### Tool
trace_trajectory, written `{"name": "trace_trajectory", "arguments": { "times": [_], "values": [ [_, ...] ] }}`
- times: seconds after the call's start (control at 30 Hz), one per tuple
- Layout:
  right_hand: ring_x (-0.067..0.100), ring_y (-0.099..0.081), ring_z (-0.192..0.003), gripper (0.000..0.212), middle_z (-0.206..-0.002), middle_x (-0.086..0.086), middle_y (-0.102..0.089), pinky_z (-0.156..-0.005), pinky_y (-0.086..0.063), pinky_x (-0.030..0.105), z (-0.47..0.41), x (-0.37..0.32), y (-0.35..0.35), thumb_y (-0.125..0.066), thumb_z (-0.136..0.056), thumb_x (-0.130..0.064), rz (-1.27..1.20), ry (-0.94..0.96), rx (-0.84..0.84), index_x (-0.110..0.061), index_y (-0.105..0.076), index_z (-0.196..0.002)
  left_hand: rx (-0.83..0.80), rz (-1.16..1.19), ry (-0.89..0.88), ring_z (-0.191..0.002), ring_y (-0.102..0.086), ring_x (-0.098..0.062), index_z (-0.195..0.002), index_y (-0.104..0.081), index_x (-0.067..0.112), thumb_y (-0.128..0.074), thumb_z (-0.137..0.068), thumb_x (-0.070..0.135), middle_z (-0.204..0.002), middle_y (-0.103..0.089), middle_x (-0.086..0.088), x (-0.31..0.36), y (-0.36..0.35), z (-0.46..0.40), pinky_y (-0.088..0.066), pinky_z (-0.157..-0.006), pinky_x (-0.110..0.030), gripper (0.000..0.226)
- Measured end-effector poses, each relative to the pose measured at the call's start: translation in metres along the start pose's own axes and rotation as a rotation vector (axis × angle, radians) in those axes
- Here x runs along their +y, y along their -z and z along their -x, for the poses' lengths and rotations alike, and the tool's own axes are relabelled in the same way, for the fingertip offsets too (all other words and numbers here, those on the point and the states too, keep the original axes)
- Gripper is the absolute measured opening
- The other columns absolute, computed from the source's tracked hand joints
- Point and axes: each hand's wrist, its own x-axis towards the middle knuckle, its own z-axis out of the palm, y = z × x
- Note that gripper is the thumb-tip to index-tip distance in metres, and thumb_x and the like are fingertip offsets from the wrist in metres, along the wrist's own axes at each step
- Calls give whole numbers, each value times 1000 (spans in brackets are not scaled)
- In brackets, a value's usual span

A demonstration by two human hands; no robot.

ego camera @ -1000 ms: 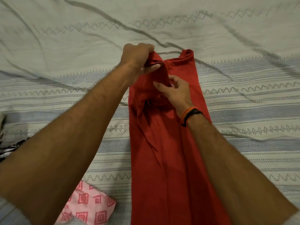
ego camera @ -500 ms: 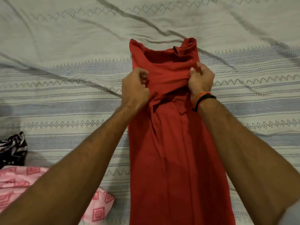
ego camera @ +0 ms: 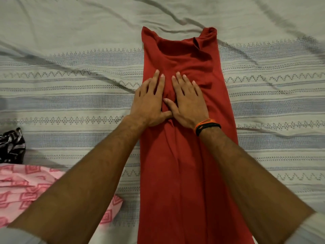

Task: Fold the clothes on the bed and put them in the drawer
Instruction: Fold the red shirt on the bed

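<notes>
At the near edge of the bed, off to the left, lies a crumpled pink cloth printed with red diamond shapes [ego camera: 26, 187], and just beyond it, against the left edge, a bunched black-and-white patterned garment [ego camera: 11, 146]. Both rest on the pale grey-green bedsheet with woven blue-grey bands and zigzag rows [ego camera: 73, 106], which is wrinkled in long creases toward the far side.

Down the middle of the bed, running from the near edge toward the far side, stretches a long red fabric garment folded into a narrow strip [ego camera: 184, 173]. Its near end runs out of view at the bottom; its far end, with the neckline and shoulder parts turned inward, lies past the blue-banded zone on the plain part of the sheet.

Both forearms reach out over the strip. The left hand [ego camera: 149, 99] lies flat on the left side of the red garment, fingers straight and spread, its outer edge over the garment's border. The right hand [ego camera: 188, 101], with an orange and black wristband [ego camera: 207, 126] on the wrist, presses flat just beside it, fingers straight too. The thumbs meet or overlap between the two hands, above a small pucker of cloth
</notes>
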Motion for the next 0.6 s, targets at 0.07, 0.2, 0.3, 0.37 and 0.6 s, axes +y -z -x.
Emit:
{"name": "trace_trajectory", "arguments": {
  "times": [0.07,0.2,0.3,0.37,0.6],
  "values": [
    [22,-13,-152,76,-164,11,-16,-123,-6,39,0,-2,5,-27,-95,-54,-26,-20,1,-9,-22,-156,28,54,8,-149,-11,-31,-158,-4,10,-66,-77,63,-166,4,-9,1,2,0,-13,-121,-43,115],
    [31,-32,-146,63,-154,18,-37,-121,-19,45,22,-7,15,-47,-95,-40,-175,-97,172,-1,-44,-144,150,244,59,-146,-20,-34,-154,-22,2,-72,-76,59,-162,-17,-18,6,4,25,-16,-121,-42,108],
    [33,-42,-139,53,-147,19,-48,-117,-29,48,58,-8,15,-50,-95,-33,-175,-101,225,0,-54,-135,221,304,134,-143,-25,-37,-150,-31,0,-72,-80,54,-158,-23,-21,15,-3,62,-22,-119,-45,98],
    [35,-46,-135,50,-144,19,-51,-114,-34,49,82,-9,15,-53,-93,-30,-177,-96,221,0,-57,-132,243,297,176,-142,-26,-38,-149,-32,-1,-73,-81,52,-157,-24,-23,22,-9,82,-24,-118,-46,96],
    [39,-52,-127,50,-139,21,-54,-106,-40,49,181,-18,25,-57,-86,-24,-187,-138,125,1,-58,-129,244,327,289,-140,-28,-36,-150,-29,2,-74,-84,41,-155,-23,-21,58,-24,163,-26,-117,-43,89]
  ]
}}
